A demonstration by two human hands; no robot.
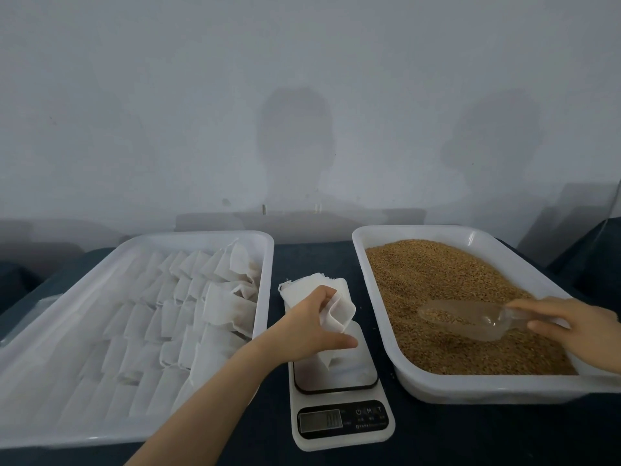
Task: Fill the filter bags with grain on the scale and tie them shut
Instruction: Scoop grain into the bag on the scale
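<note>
Roughly mid-batch, as judged: the left tray (67,428) is packed with rows of white filter bags (151,331), taken to be finished ones, though fill and ties cannot be confirmed at this blur. The right tray (470,388) is loaded with brown grain (437,280), so plenty is left. Between the two trays the scale (339,415) is set, its display too blurred to be read. A stack of empty bags (302,287) is laid just behind the scale platform, so more rounds are expected. The current bag (339,314) is held mouth-open over the platform, pinched by the curled fingers of the left hand (312,327); whether its bottom touches the platform cannot be told, and no grain is seen in it. The clear scoop (470,319) is gripped by its handle in the right hand (578,327), its bowl lying on the grain, partly loaded. Left for this bag: pouring, weighing, tying. Around it, a bare wall (302,62) with two shadows is seen behind, and a dark tablecloth (470,438) underneath. Only the grain tray's near wall is placed between scoop and bag and must be cleared.
</note>
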